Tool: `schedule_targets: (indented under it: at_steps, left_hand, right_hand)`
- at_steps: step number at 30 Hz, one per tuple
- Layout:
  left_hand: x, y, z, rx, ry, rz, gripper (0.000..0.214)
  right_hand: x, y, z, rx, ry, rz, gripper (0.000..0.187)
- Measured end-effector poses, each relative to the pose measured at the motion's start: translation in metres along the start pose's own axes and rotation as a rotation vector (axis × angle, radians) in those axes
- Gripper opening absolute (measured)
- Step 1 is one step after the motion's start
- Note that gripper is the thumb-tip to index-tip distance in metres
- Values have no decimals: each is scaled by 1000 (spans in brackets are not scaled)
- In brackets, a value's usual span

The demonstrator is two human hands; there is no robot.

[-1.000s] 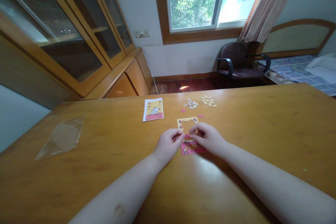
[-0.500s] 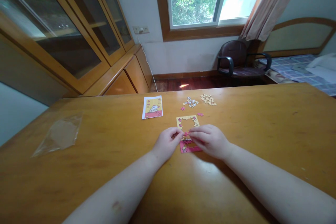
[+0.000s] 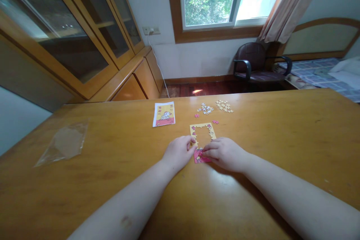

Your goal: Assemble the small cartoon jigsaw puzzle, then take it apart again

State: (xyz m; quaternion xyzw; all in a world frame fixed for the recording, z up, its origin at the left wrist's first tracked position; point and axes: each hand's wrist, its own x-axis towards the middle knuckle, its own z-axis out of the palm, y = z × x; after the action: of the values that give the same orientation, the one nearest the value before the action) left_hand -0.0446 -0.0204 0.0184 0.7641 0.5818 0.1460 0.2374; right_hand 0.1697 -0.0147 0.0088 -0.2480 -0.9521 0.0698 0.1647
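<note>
A partly joined jigsaw puzzle lies on the table, with a yellow upper border around a bare gap and a pink lower part. My right hand is over the pink part, fingertips together and pressed down on a pink puzzle piece that they mostly cover. At the puzzle's left edge is my left hand, thumb and bent fingers slightly apart, with nothing visible between them. Two loose pink pieces, one at left and one at right, lie beyond the puzzle.
Behind the puzzle are a pile of whitish pieces and a group of yellow pieces. A printed picture card lies to their left. A clear plastic bag is at far left. Past the table stands an armchair.
The pink piece held up between both hands has gone down to the puzzle's pink part under my right fingers. My left fingers have parted from it. The view has shifted slightly.
</note>
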Motion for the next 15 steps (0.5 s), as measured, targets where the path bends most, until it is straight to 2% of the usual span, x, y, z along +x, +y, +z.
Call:
schedule_targets:
  at_steps: [5, 15]
  left_hand:
    - [0, 2, -1, 25, -24, -30, 14]
    - [0, 1, 0, 49, -45, -29, 15]
  right_hand:
    - [1, -1, 3, -17, 14, 1, 20]
    - [2, -3, 3, -35, -102, 44, 21]
